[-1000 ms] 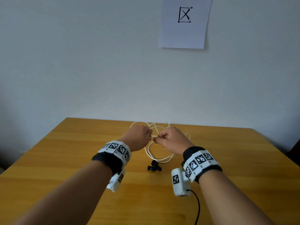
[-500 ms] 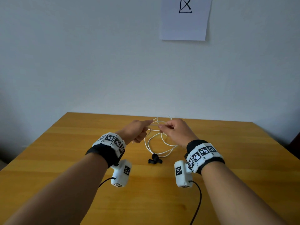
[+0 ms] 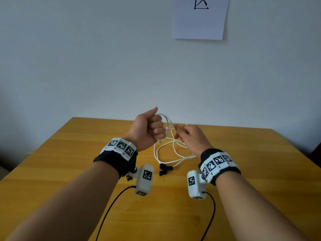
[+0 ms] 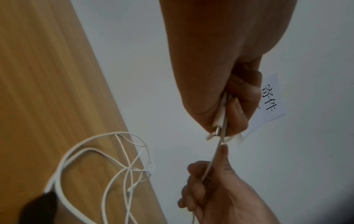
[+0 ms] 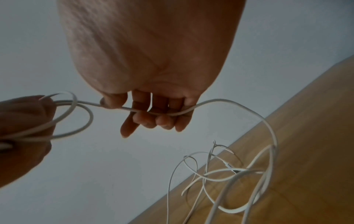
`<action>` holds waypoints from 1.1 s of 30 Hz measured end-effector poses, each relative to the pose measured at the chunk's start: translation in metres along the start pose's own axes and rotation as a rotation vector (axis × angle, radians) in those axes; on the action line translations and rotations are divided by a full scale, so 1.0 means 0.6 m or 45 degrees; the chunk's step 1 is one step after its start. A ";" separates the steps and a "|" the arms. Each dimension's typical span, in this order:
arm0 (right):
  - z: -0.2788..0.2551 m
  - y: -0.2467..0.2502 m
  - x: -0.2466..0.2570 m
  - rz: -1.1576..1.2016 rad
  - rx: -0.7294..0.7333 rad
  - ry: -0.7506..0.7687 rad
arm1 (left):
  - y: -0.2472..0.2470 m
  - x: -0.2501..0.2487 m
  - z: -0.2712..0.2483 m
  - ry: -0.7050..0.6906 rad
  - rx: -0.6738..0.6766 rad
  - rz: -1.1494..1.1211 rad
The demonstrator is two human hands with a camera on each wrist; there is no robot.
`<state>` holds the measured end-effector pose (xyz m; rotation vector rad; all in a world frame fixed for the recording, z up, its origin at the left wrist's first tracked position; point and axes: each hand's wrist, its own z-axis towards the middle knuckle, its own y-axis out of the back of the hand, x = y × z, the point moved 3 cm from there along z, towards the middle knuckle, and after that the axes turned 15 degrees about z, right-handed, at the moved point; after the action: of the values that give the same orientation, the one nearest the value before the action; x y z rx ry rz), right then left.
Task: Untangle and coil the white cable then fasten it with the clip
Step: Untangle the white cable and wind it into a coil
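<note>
The white cable (image 3: 166,153) hangs in tangled loops from both hands down to the wooden table (image 3: 69,153). My left hand (image 3: 152,127) is raised in a fist and grips a few turns of cable, with a plug end (image 4: 218,121) sticking out below the fingers. My right hand (image 3: 187,136) is just to its right, and the cable (image 5: 172,112) runs across its loosely curled fingers (image 5: 153,118). The tangle (image 5: 229,174) lies on the table below. A small black clip (image 3: 165,168) lies on the table between my wrists, untouched.
The table's far edge (image 3: 225,127) meets a plain wall with a sheet of paper (image 3: 199,18) on it. Black camera leads (image 3: 111,206) trail from both wrists over the near table.
Both hands have risen from the table with the cable. The left hand turned upward into a fist with cable loops in it, and the tangle has been drawn up.
</note>
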<state>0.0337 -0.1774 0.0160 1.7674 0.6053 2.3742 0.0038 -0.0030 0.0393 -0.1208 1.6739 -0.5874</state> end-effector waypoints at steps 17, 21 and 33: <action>-0.009 -0.028 -0.002 -0.207 0.180 -0.056 | -0.045 -0.030 0.013 -0.488 -0.188 0.743; -0.008 -0.027 0.014 -0.222 0.205 -0.030 | -0.042 -0.013 0.029 -0.433 -0.230 1.114; -0.015 -0.015 0.048 -0.158 0.163 0.023 | -0.024 0.028 0.033 -0.389 -0.251 2.053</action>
<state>0.0148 -0.1618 0.0362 1.7039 0.8609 2.3173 0.0157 -0.0283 0.0293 0.8864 1.0443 0.7772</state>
